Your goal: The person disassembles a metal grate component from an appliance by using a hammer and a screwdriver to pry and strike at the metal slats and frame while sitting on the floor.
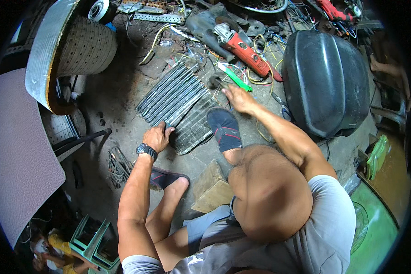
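On the floor in front of me lies a dark, ridged metal panel, several raised bars along its left side and a flatter, finned part to the right. My left hand, wearing a watch, rests closed at the panel's near edge. A bit of teal shows by its fingertips; what it grips is mostly hidden. My right hand is held above the panel's far right corner with fingers curled. Just beyond them is a small, dark, rounded, blurred thing. My right shoe stands against the panel's right edge.
A red angle grinder and a green-handled knife lie beyond my right hand among loose wires. A black case stands at right. At left are a large spool and a purplish panel. A wooden block sits between my feet.
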Tool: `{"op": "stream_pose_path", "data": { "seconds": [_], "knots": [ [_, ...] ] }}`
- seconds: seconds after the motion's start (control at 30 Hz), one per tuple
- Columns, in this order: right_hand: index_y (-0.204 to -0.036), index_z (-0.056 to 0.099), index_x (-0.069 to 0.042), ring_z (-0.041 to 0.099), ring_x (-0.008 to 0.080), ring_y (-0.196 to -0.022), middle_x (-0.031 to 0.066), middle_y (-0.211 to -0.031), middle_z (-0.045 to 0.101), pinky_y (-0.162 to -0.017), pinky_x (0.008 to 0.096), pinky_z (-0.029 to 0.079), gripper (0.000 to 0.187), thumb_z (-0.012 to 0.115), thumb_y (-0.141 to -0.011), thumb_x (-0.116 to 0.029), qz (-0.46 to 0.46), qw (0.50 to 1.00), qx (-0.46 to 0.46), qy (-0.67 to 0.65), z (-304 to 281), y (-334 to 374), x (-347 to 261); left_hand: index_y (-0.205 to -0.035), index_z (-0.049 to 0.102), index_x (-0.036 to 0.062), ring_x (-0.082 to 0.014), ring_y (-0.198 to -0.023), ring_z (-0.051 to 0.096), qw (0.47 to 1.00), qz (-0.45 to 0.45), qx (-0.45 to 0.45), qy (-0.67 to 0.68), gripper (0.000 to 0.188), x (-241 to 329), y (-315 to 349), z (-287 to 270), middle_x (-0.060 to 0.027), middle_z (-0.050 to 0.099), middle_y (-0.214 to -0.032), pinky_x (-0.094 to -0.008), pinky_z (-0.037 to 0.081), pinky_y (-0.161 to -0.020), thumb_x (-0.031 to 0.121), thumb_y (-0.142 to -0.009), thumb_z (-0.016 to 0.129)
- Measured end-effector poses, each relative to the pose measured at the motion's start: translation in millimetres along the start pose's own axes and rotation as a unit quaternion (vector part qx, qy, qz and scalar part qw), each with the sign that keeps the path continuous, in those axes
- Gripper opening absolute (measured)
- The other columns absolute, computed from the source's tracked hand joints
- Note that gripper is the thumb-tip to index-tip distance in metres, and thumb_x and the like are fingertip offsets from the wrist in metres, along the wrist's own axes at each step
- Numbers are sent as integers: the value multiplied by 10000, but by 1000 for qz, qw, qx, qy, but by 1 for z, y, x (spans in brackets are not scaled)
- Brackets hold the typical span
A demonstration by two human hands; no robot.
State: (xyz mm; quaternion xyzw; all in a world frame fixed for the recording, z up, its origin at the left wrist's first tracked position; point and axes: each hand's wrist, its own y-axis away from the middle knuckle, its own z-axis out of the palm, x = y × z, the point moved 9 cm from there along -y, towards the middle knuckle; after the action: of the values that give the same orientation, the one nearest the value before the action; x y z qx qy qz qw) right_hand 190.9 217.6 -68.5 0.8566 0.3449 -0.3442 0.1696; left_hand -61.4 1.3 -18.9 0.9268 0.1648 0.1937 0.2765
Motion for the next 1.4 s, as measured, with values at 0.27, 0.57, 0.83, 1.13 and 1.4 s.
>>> {"op": "stream_pose_path", "data": {
  "seconds": [0.27,0.57,0.83,1.13,1.4],
  "knots": [
    [-1116,562,5,668,528,-859,330,-864,672,-759,607,502,393,542,-1066,-385,17,991,107,-77,-45,5,-56,-1023,589,18,-517,-894,671,1000,-2,2,21,451,-6,5,0,-300,706,-901,-591,521,-777,469,-1023,568],
    [-1130,592,-6,663,507,-768,282,-775,652,-706,589,513,377,543,-1063,-373,3,999,1,-45,-33,-10,-91,-1012,575,4,-537,-900,650,999,-7,20,44,406,-25,18,4,-328,681,-904,-591,508,-753,409,-1024,591],
    [-1150,577,-15,663,529,-795,293,-843,691,-701,606,504,408,545,-1060,-411,-14,994,-107,-15,-5,-15,-84,-1036,588,13,-499,-929,679,1000,-16,-3,24,454,-37,17,3,-296,709,-937,-595,521,-804,466,-1031,551],
    [-1134,588,-33,660,507,-749,285,-818,686,-658,598,497,399,562,-1050,-422,-9,968,-241,74,21,-18,-58,-1104,606,29,-500,-957,678,999,-25,-21,1,454,-43,13,4,-288,718,-958,-577,527,-835,473,-1027,553],
    [-1237,569,-35,672,518,-765,289,-817,686,-691,588,538,399,583,-1040,-381,-38,969,-224,99,24,-7,-71,-1085,609,26,-491,-999,675,999,-38,-9,10,460,-53,19,-3,-299,712,-1016,-571,525,-858,480,-1022,562]
  ]
}}
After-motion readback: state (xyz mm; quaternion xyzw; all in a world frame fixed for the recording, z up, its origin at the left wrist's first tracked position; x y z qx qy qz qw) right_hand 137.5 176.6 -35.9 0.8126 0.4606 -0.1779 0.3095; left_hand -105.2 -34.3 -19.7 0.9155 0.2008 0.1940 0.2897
